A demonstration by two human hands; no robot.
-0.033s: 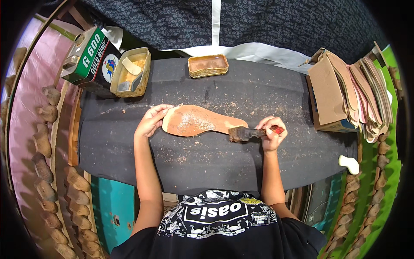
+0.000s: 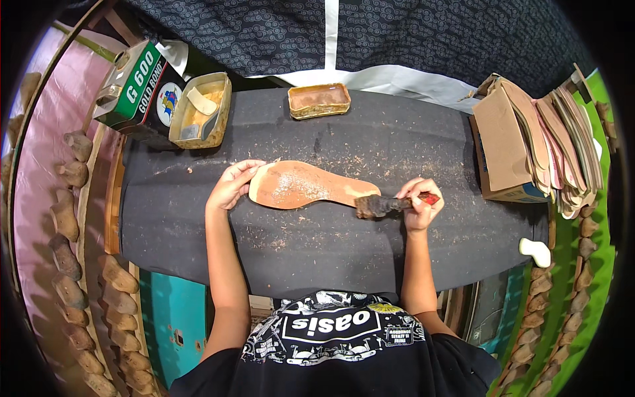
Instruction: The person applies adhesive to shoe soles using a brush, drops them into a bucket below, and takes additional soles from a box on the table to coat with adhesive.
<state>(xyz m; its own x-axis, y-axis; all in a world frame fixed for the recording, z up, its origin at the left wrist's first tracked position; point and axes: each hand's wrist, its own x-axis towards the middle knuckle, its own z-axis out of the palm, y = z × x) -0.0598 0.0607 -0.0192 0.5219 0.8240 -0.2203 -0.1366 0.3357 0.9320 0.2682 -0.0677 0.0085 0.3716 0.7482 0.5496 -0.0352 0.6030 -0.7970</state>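
A tan shoe sole (image 2: 291, 184) lies level above the dark table, its broad end toward my left and its narrow end toward my right. My left hand (image 2: 233, 185) pinches the broad end, thumb on top. Pale shiny flecks spot the sole's upper face. In my right hand (image 2: 421, 202) is a brush (image 2: 377, 206) with a reddish handle, fingers wrapped round it. Its dark, clotted bristles touch or overlap the sole's narrow end; contact is hard to make out.
Shavings dot the dark table cloth (image 2: 317, 251). At the far left stand a metal can (image 2: 135, 92) and a tub (image 2: 221, 126) holding small pieces. A shallow dish (image 2: 319, 114) sits at the back. To the right, a cardboard box (image 2: 506, 145) holds several soles, near a white piece (image 2: 534, 252).
The brush in my right hand has shifted slightly to the right along the narrow end. My left hand and the shoe sole look unmoved.
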